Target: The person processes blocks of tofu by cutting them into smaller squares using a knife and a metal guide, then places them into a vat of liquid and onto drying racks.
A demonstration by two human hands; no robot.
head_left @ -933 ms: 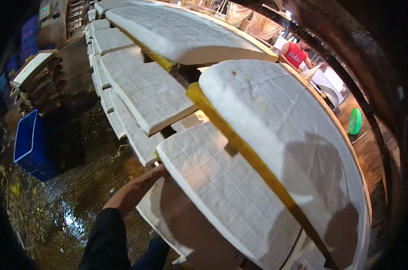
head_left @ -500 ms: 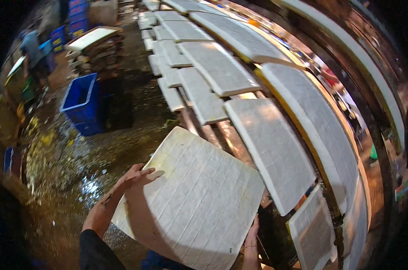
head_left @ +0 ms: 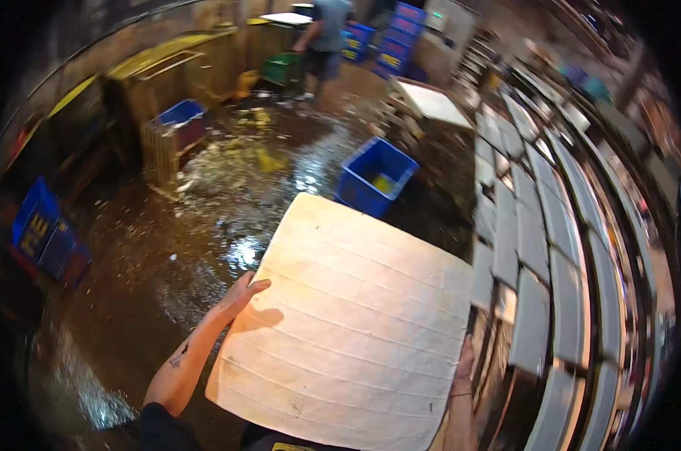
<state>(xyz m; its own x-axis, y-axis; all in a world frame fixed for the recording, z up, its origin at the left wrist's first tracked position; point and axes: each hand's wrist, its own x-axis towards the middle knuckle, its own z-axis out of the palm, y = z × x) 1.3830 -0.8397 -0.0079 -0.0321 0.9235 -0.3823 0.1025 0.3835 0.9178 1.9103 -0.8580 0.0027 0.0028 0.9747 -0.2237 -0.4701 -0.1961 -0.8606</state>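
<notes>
A large cream-white slab (head_left: pixel 348 323) with rounded corners and faint straight grooves fills the lower middle of the view, carried flat in front of me. My left hand (head_left: pixel 239 295) grips its left edge, the thumb on top and the fingers mostly hidden beneath. On the opposite edge my right hand (head_left: pixel 463 368) holds it from the side, its fingers partly behind the slab. What the slab is made of, I cannot make out.
Rows of similar pale slabs (head_left: pixel 530 323) lie on racks at the right. A blue crate (head_left: pixel 376 174) stands just beyond my slab on the wet floor (head_left: pixel 145 263). A slab-topped stack (head_left: pixel 434 103) and a person (head_left: pixel 327 37) are farther back. Another blue crate (head_left: pixel 51 233) is at left.
My view has swung left, so the racks now sit farther right and more of the floor shows. Both hands still hold the slab, which has turned with me.
</notes>
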